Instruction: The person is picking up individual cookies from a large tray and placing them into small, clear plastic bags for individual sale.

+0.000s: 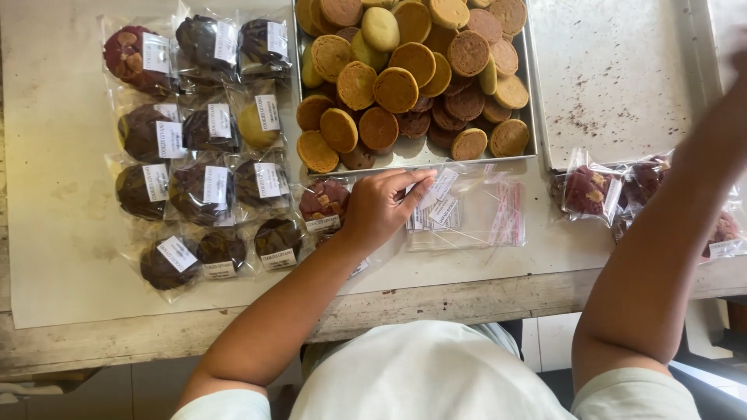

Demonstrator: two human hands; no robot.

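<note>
Resting on the table (70, 233), the left hand (381, 206) pinches the top clear bag from a stack of empty clear bags (467, 214), fingers narrow on its edge, just below a metal tray of round cookies (412, 70). Bagged dark cookies (202, 148) lie in rows to the left. The right hand (739, 54) is blurred at the frame's edge; I cannot tell its shape. Bagged reddish cookies (591, 190) sit beneath that arm.

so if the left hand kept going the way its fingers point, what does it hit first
Probably the stack of clear plastic bags with small white labels: the left hand points right, fingertips already at its near edge. Depth is hard to judge.
</note>
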